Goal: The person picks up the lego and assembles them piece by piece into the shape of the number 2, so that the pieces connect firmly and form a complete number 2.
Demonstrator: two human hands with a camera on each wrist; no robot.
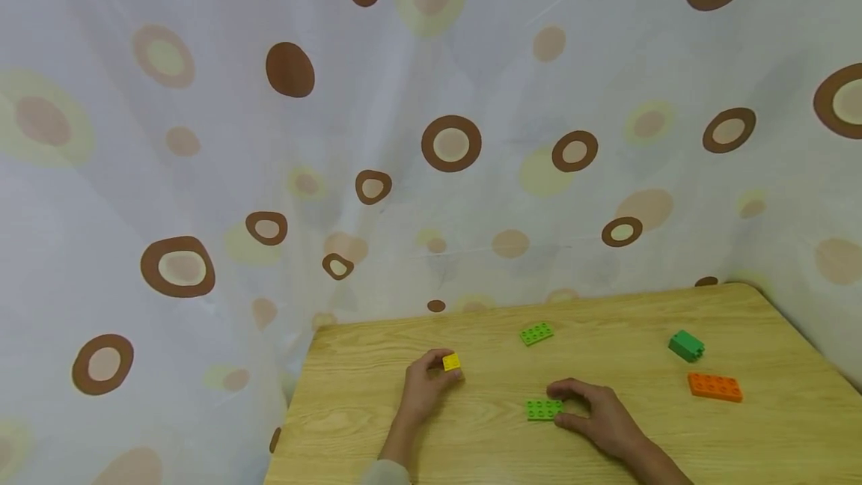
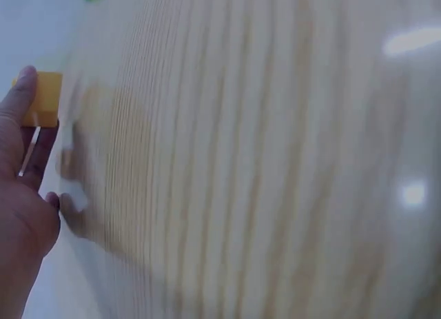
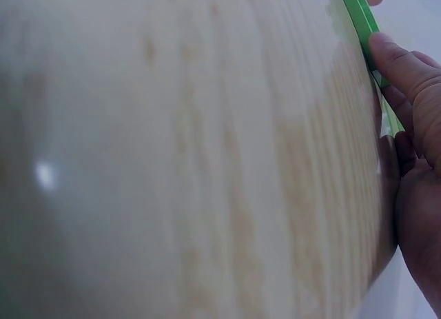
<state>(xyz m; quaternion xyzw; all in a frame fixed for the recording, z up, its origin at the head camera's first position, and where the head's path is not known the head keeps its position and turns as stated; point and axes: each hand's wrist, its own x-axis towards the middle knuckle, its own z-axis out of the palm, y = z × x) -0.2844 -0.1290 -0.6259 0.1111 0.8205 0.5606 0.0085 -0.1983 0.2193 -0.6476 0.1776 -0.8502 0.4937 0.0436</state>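
My left hand pinches a small yellow toy building brick between thumb and fingers, studs facing up. In the left wrist view the thumb lies over the side of the yellow brick, close over the table. To the right, my right hand grips the right end of a flat light green brick with two rows of studs. The right wrist view has the thumb against the long edge of this green brick, low at the tabletop; part of it is hidden behind the fingers.
Another flat light green brick lies farther back on the wooden table. Over on the right are a dark green brick, tipped on its side, and a long orange brick. A spotted curtain hangs behind the table.
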